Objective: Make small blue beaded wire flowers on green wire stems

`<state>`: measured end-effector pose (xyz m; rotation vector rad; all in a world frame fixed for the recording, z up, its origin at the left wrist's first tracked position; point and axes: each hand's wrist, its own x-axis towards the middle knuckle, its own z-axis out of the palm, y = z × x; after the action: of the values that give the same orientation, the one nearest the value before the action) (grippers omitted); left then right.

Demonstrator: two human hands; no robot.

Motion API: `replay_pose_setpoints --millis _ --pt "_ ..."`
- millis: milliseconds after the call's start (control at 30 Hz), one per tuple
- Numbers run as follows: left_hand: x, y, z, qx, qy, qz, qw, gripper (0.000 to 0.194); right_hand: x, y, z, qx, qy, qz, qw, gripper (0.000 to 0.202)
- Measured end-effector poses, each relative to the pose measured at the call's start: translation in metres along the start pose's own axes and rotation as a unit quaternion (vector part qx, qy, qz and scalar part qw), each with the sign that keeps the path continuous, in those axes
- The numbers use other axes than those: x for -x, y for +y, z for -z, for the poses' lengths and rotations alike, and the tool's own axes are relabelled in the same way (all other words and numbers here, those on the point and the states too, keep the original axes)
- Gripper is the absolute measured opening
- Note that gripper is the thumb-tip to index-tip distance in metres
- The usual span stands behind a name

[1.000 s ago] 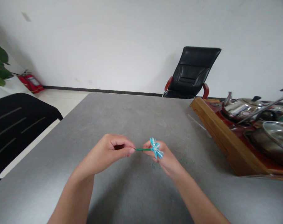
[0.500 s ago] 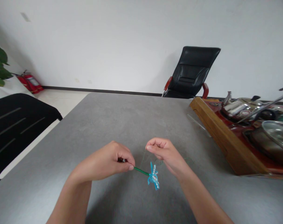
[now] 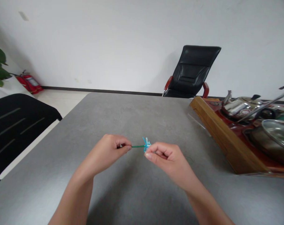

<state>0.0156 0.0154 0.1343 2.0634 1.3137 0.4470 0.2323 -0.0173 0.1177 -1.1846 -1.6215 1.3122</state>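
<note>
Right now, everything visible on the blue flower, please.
Small blue flower: narrow petals, pale pearly beads, thin straight green stem. Petal material unclear. It lies sideways above the grey table, head toward the right hand, whose fingertips partly cover it; contact unclear. Left hand pinches the stem's far end.

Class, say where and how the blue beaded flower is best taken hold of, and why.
Pinch its green stem between thumb and finger, from the left, as the left hand does. The stem is slim, straight and nearly level; the flower head splays at the right end and would probably bend.
</note>
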Motion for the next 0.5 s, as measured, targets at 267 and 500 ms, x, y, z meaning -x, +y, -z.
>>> replay_pose_setpoints --millis 267,500 --pt "0.000 -0.002 0.000 0.051 0.072 0.032 0.996 0.021 0.000 -0.001 -0.007 0.095 -0.027 0.019 0.995 0.014" --pt "0.000 -0.003 0.003 0.117 0.104 0.044 0.987 0.021 -0.011 0.015 -0.010 0.078 -0.034 -0.001 0.996 0.015"
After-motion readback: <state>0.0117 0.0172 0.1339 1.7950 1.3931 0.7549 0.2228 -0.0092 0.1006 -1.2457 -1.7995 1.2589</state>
